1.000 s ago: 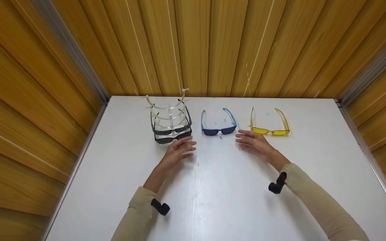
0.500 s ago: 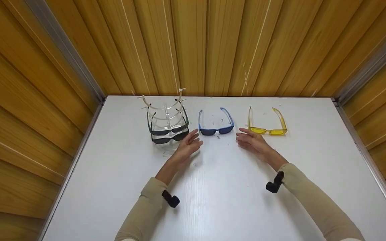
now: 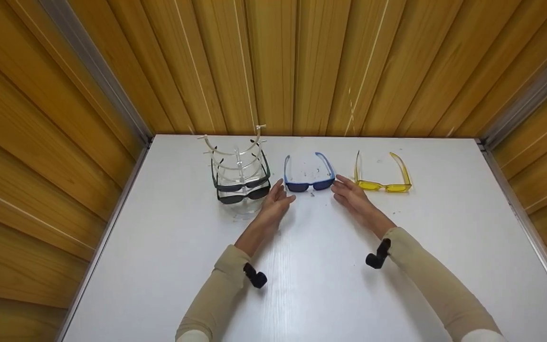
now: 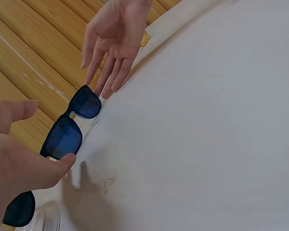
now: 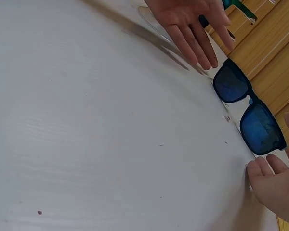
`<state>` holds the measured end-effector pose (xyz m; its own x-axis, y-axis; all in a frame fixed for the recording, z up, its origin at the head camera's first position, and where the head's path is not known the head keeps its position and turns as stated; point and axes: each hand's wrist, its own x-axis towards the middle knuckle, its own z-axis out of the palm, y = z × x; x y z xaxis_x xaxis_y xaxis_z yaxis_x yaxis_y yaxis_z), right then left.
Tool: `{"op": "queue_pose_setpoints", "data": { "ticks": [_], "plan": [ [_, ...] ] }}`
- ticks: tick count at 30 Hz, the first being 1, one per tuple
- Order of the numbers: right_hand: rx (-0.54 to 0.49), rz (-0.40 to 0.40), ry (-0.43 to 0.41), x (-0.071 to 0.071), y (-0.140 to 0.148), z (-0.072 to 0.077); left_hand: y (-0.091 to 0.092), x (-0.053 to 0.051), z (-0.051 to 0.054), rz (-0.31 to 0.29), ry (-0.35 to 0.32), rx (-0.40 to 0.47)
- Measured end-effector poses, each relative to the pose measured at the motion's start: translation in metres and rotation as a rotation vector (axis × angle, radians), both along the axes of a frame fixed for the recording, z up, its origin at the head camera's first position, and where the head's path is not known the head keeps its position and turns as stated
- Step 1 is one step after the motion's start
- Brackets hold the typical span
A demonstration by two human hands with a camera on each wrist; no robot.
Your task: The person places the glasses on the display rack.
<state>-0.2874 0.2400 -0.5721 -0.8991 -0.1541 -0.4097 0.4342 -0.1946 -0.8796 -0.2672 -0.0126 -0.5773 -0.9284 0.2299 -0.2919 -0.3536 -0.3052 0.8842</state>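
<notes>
Blue-framed sunglasses [image 3: 297, 187] with dark lenses stand on the white table, temples unfolded toward the back wall. At their left end is my left hand [image 3: 272, 211], fingers extended and holding nothing. My right hand [image 3: 355, 199] is at the opposite end, fingers straight, fingertips close to the frame's right corner. Both wrist views show the blue lenses [image 4: 65, 137] between the two hands; whether any fingertip touches the frame I cannot tell. In the right wrist view, the right hand [image 5: 279, 190] lies low beside the nearer lens.
Left of my left hand, a clear tiered display stand [image 3: 239, 164] carries two dark sunglasses [image 3: 231, 199] on its lower tiers; upper tiers have bare curved arms. Yellow glasses [image 3: 397, 188] lie right of the blue pair. Wood-look panels [image 3: 273, 66] wall the back and sides.
My left hand has moved right, from in front of the display stand to the blue sunglasses' left end. My right hand has shifted slightly left and forward, closer to their right end.
</notes>
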Motion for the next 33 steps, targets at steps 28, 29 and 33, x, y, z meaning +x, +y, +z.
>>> {"op": "queue_pose_setpoints", "data": {
  "ticks": [28,29,33],
  "plan": [
    [-0.003,-0.042,0.031,0.01,0.013,0.0,0.016,-0.004,-0.011,0.107,0.09,0.024],
    [-0.005,-0.045,0.026,0.011,0.014,0.001,0.017,-0.004,-0.011,0.112,0.096,0.016],
    [-0.017,-0.057,0.003,0.015,0.017,0.002,0.016,-0.003,-0.012,0.151,0.123,-0.023]
  ]
}}
